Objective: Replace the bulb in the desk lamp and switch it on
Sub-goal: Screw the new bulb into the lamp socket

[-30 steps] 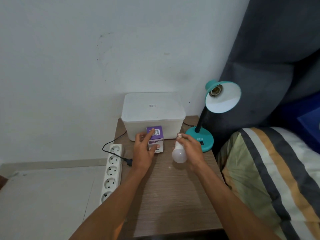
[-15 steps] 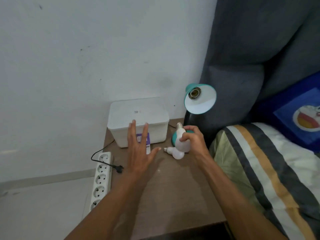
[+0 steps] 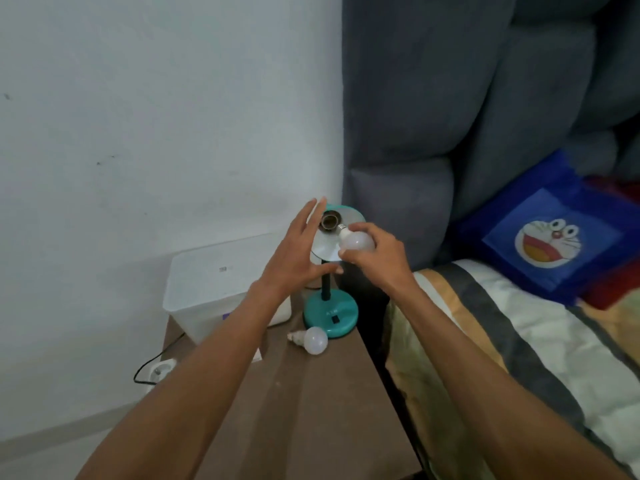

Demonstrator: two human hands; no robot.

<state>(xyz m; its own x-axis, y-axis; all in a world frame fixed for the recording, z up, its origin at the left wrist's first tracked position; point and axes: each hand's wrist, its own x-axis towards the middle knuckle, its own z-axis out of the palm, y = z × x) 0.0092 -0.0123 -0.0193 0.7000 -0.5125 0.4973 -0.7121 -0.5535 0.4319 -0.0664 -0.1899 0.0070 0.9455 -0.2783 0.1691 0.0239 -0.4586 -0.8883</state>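
A teal desk lamp stands on its round base [image 3: 330, 313] at the back right of the brown table [image 3: 311, 410]. Its shade [image 3: 325, 244] faces me and shows a bare socket [image 3: 329, 223]. My right hand [image 3: 375, 259] is shut on a white bulb [image 3: 356, 241], whose metal screw end points at the socket from a few centimetres away. My left hand [image 3: 298, 258] is open, fingers spread, at the left rim of the shade. A second white bulb [image 3: 313, 340] lies on the table in front of the lamp base.
A white lidded box [image 3: 214, 282] sits against the wall left of the lamp. A white power strip [image 3: 161, 368] with a black cord lies on the floor beside the table. A striped blanket [image 3: 519, 358], blue cartoon pillow [image 3: 550, 240] and grey headboard [image 3: 467, 116] fill the right.
My right hand lifted the bulb from table height up to the shade. My left hand left the purple box and rose to the shade's left rim. The view swung right.
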